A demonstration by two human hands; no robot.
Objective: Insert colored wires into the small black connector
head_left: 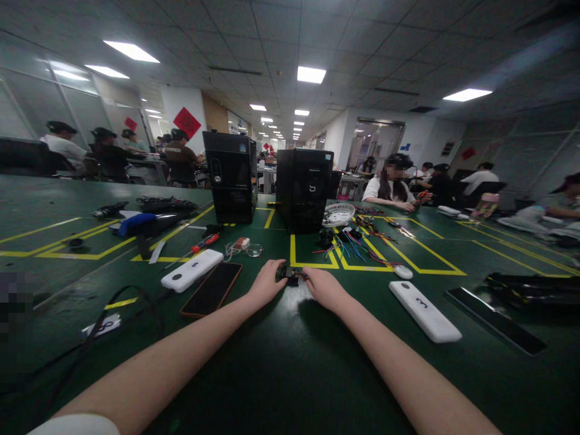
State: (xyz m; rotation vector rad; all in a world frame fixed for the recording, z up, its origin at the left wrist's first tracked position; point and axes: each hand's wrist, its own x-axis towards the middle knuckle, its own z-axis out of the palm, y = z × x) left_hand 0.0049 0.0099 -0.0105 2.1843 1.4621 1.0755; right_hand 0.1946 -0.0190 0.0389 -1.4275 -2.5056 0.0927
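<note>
Both arms reach forward over the green table, and the hands meet around a small black part (290, 278), too small to name for certain. My left hand (268, 281) grips its left side, thumb in front and fingers behind. On the other side, my right hand (323, 286) is closed in a pinch at the part's right edge; something dark and thin shows at its fingertips, but its kind is unclear. A phone with a brown edge (212, 290) lies left of my left hand. Behind it are a white power bank (193, 270) and eyeglasses (247, 249).
Two black computer towers (230, 181) (304, 190) stand ahead. Loose coloured wires (351, 241) and a white basket (339, 214) lie right of them. Nearer are a white mouse (403, 272), another power bank (423, 311) and a dark flat device (496, 320). A red screwdriver (205, 243) lies left. A co-worker (392, 184) sits opposite.
</note>
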